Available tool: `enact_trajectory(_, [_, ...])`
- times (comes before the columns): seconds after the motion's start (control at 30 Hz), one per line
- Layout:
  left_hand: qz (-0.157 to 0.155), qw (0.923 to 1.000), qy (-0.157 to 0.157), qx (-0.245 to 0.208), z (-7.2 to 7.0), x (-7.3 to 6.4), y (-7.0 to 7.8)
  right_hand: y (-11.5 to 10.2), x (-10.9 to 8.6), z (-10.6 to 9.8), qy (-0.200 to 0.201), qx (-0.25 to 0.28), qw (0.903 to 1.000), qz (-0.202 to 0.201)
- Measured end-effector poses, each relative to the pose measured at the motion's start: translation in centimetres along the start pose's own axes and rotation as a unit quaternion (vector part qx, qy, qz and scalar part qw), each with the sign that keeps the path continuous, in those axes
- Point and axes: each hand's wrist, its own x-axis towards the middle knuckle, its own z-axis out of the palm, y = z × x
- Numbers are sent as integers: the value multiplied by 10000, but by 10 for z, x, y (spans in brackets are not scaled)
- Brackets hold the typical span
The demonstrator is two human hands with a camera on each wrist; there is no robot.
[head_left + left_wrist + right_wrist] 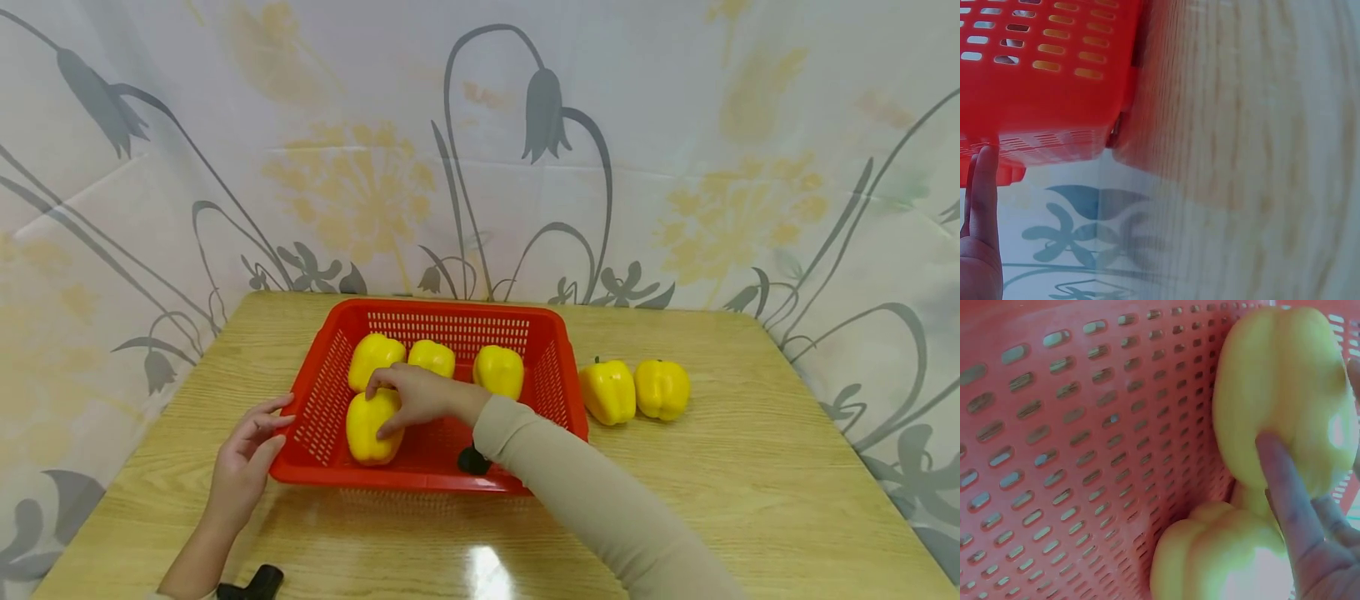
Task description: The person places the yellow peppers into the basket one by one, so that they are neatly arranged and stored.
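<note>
My right hand [423,392] reaches into a red plastic basket [450,308] and grips a yellow bell pepper [367,433] at its front left, thumb on one side and fingers on the other. In the right wrist view, a fingertip lies against that pepper [1272,381], with another yellow bell pepper [1216,556] close by. Inside the basket are also a back-left pepper [375,358], a middle one [432,357] and one farther right [498,371]. My left hand [243,462] touches the basket's left side with fairly straight fingers; the left wrist view shows fingertips against the red wall [1041,100].
Two more yellow bell peppers, one nearer the basket [609,393] and one beyond it [663,390], stand on the wooden table [750,467] to the right. A flower-patterned curtain [660,108] hangs behind the table.
</note>
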Motion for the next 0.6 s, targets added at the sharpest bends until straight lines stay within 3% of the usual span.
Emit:
enact_trajectory(0.23, [-87, 9999, 91, 14, 0, 0, 0, 6, 2, -2, -243, 525, 9968, -547])
enact_trajectory(0.37, [-84, 9999, 109, 39, 0, 0, 0, 7, 3, -1, -335, 558, 9939, -893])
enact_trajectory(0.6, [-13, 9999, 93, 60, 1, 0, 0, 3, 3, 1, -470, 301, 9959, -712])
